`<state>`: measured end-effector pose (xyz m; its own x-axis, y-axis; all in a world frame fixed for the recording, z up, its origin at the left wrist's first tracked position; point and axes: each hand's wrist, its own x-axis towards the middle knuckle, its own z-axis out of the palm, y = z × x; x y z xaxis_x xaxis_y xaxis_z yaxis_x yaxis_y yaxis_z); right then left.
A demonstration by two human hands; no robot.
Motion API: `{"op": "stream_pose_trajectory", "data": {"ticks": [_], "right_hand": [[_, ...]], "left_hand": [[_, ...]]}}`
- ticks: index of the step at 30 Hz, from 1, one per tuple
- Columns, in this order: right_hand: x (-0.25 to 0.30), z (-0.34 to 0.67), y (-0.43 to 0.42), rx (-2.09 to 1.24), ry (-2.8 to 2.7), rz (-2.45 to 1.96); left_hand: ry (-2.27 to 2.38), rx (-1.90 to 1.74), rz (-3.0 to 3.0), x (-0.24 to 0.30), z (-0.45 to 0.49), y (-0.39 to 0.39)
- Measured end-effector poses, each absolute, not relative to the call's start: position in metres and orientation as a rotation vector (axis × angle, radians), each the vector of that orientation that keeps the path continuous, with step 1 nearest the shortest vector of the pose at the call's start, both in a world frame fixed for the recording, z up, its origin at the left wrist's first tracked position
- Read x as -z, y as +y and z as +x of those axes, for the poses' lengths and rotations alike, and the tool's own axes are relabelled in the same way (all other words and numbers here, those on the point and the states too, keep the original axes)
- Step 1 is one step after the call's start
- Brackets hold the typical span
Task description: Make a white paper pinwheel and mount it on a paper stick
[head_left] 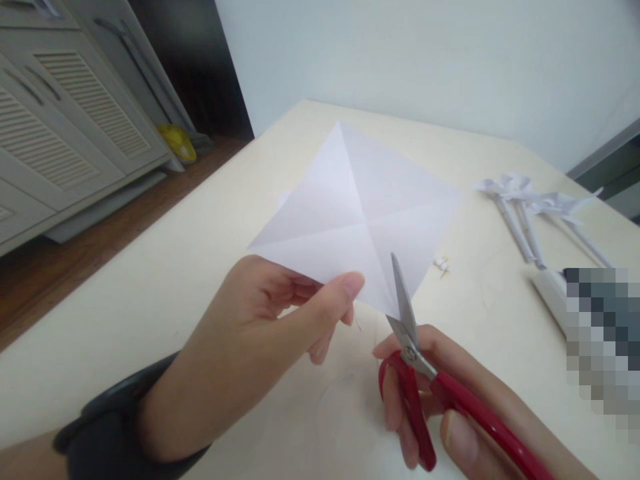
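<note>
A square sheet of white paper (325,193), creased along both diagonals, is held above the table by my left hand (300,307). The thumb lies on top of the sheet near its front edge, with the fingers beneath. In my right hand (465,400) is a pair of scissors (413,353) with red handles. Its blades are parted at the paper's near corner, one over the sheet and the other partly below it. Whether the paper is cut there I cannot tell.
White paper pinwheels (520,190) on rolled-paper sticks lie at the right of the table (200,287). Beside the sheet sit small white bits with yellowish pins (442,266). A pixelated object (600,333) is at the right edge. Cabinets (75,100) stand at left.
</note>
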<state>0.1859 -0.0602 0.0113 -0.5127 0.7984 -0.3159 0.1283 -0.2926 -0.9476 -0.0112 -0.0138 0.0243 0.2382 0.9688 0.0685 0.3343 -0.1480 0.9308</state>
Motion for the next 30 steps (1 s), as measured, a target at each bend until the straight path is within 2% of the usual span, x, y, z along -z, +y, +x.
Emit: {"op": "stream_pose_trajectory", "data": {"ticks": [30], "right_hand": [[-0.014, 0.1889, -0.0601, -1.785, -1.624, -1.092]], "left_hand": [[1.224, -0.937, 1.623, -0.0273, -0.0108, -0.0154]]}}
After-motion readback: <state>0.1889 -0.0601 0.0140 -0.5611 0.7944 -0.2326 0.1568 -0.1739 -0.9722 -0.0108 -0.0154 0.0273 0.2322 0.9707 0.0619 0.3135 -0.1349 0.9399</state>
